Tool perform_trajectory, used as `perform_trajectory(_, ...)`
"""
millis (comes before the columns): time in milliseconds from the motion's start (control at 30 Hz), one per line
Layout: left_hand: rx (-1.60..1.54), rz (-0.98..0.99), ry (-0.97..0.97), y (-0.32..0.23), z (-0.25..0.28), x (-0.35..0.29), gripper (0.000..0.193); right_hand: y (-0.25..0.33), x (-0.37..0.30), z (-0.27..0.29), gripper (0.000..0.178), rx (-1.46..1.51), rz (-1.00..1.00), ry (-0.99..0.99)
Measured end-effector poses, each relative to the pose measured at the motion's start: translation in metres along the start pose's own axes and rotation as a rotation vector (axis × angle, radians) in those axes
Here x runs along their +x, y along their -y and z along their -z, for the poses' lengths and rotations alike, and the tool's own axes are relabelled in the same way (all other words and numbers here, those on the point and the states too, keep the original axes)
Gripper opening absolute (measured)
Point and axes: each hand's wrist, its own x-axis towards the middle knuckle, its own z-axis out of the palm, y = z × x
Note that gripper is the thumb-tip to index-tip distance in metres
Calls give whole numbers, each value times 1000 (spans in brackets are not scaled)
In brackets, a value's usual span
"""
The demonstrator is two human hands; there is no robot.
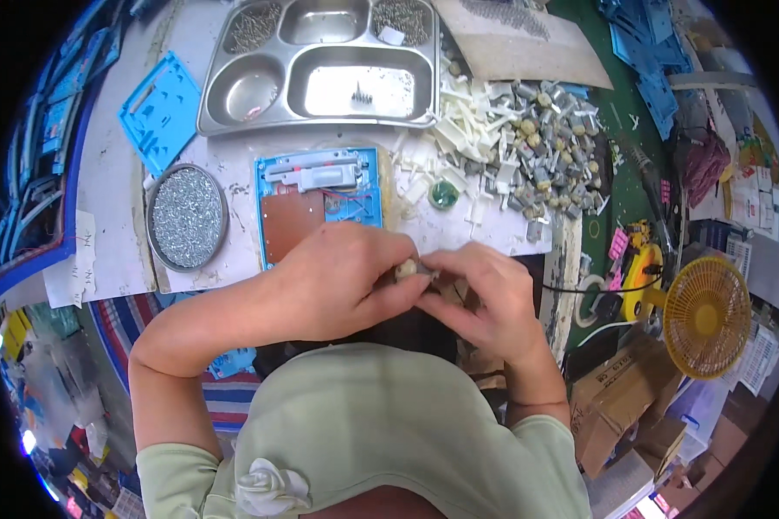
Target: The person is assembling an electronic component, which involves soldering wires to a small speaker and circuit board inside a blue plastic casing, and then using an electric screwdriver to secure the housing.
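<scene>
My left hand [342,281] pinches a small motor [409,269] with a cream-coloured round end, just off the table's front edge. The fingertips of my right hand [491,290] are closed at the motor's other side, and my fingers hide most of it. Beyond my left hand a blue plastic casing [268,186] lies with its inside up, holding a brown board [292,218] and a grey-white mechanism [322,176]. Similar small motors [550,147] are heaped beyond my right hand, beside a jumble of white plastic parts [467,125].
A steel compartment tray [299,130] with screws and small parts stands at the back. Left of the casing are a round dish [151,227] of tiny metal pieces and a loose blue shell [176,86]. A yellow fan [706,317] and a cardboard box [623,385] sit at right.
</scene>
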Motion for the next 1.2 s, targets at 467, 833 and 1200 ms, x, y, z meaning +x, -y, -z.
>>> perform_trajectory(467,-58,66,259,-12,54,67,34,-15,-10,-9,17,738,-220,-475)
perform_trajectory(833,-205,166,-182,26,109,65,27,-62,-94,-52,16,396,-410,-516)
perform_trajectory(1200,-252,135,-476,30,77,-30,25,-153,-105,-151,55,-73,-420,-192)
